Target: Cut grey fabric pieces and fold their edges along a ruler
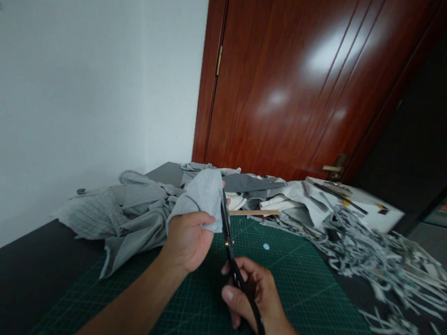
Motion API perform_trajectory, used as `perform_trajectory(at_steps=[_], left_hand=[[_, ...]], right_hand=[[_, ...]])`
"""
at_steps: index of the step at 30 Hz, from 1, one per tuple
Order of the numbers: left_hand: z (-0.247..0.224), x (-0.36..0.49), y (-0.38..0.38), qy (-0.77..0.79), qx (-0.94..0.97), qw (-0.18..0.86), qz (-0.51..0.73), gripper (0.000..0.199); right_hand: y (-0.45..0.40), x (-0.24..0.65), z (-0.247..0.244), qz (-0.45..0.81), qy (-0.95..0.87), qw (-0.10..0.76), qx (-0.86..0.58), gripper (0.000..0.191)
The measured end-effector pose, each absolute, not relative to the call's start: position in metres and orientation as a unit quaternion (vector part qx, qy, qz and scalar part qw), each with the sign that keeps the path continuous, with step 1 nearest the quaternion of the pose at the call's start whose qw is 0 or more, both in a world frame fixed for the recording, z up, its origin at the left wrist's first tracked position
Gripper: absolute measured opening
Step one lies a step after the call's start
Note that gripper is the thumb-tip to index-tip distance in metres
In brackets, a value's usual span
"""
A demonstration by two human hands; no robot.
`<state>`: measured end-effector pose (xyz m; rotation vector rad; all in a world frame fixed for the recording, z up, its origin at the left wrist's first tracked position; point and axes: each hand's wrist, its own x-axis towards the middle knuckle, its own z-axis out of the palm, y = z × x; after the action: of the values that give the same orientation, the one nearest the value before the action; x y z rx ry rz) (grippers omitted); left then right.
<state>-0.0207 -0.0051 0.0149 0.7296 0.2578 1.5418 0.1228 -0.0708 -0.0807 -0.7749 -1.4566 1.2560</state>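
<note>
My left hand [188,240] pinches a piece of light grey fabric [202,192] between thumb and fingers, holding it up over the green cutting mat [274,293]. Some of its fingertips show behind the cloth's right edge. My right hand [258,297] is closed around the handles of black scissors [229,242]. Their blades point up and away, lying along the right edge of the fabric. Whether the blades are parted or closed on the cloth I cannot tell.
Crumpled grey fabric [125,205] lies at the left. More cloth pieces [253,185] and a wooden strip [254,212] are at the back. Thin fabric strips [388,262] heap up at the right, by a white box [378,206]. A small pale disc [266,246] rests on the mat.
</note>
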Motion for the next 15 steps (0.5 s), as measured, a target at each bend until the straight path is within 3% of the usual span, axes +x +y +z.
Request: perform_trajectory(at_steps=[15], left_hand=[[0.01, -0.009, -0.02, 0.11, 0.31, 0.68, 0.655, 0.079]], right_hand=[[-0.068, 0.126, -0.08, 0.505, -0.62, 0.537, -0.268, 0.048]])
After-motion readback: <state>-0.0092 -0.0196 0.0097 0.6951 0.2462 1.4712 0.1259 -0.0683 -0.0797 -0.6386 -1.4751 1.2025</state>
